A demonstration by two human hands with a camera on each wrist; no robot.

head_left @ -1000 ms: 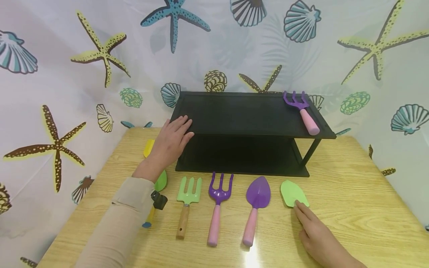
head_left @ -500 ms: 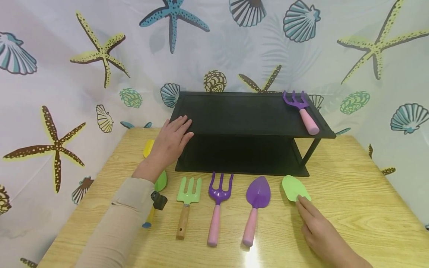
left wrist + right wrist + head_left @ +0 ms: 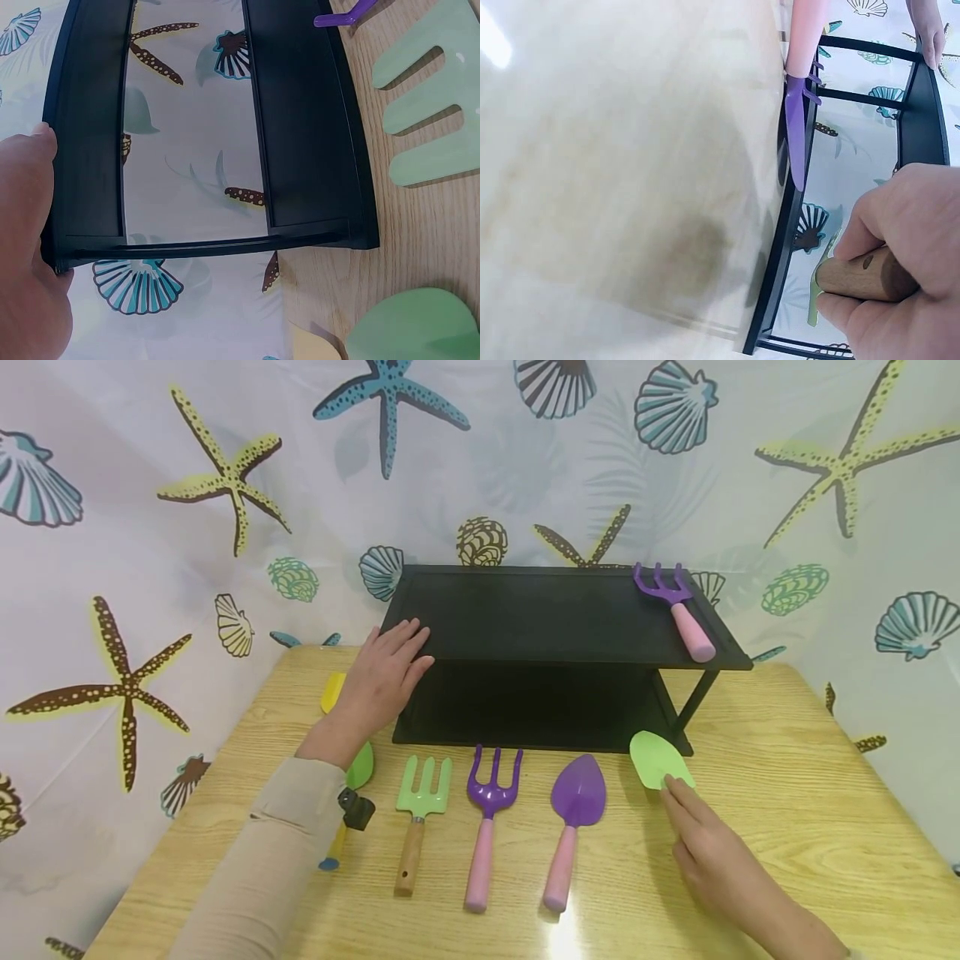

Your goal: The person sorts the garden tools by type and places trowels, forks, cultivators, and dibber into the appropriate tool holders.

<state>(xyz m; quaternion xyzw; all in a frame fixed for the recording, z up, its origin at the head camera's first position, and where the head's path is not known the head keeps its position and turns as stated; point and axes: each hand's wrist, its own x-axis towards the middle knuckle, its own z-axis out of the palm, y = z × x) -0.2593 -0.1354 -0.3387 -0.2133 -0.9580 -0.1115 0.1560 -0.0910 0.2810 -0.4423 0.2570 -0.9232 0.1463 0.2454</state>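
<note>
My right hand (image 3: 712, 856) grips the wooden handle (image 3: 855, 277) of a trowel with a light green blade (image 3: 657, 760). In the head view, that blade overlaps the front right corner of the low black two-tier shelf (image 3: 517, 618). My left hand (image 3: 381, 681) rests on the shelf's upper left edge, its fingers lying on the top board. On the top board's right side lies a purple hand fork (image 3: 675, 602) with a pink handle. A purple trowel (image 3: 578, 793) lies on the table left of my right hand.
A second purple fork (image 3: 492, 795) and a green fork (image 3: 423, 797) lie on the wooden table (image 3: 810, 777) before the shelf. My left forearm partly hides a green blade (image 3: 362, 766) and a yellow tool (image 3: 332, 692). Patterned cloth (image 3: 525, 468) hangs behind.
My right hand has moved forward with the green trowel, bringing its blade to the shelf's front right corner in the head view. The left hand stays in place.
</note>
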